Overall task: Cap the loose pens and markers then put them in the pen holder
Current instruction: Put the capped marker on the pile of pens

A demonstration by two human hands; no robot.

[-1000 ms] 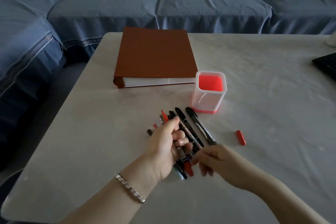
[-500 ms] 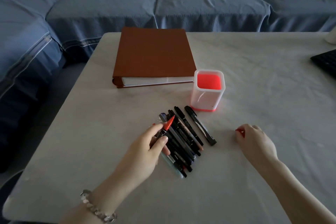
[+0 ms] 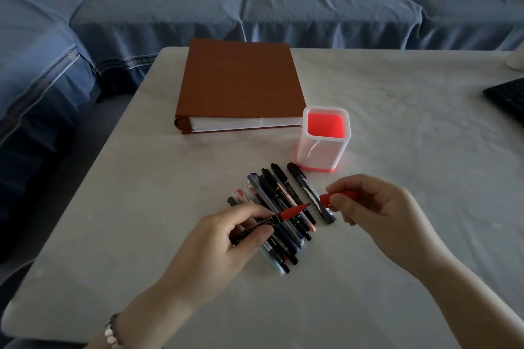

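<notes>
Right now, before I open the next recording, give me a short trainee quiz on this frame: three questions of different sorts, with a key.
1. Fill in: the number of pens showing inside the pen holder is ___.
2. True or false: the red cap sits on the red-tipped marker.
3. What does the left hand grip? A) the red cap B) the red-tipped marker C) the pen holder

Key: 1 zero. 2 false: cap and tip are apart. 3 B: the right hand pinches the cap.
</notes>
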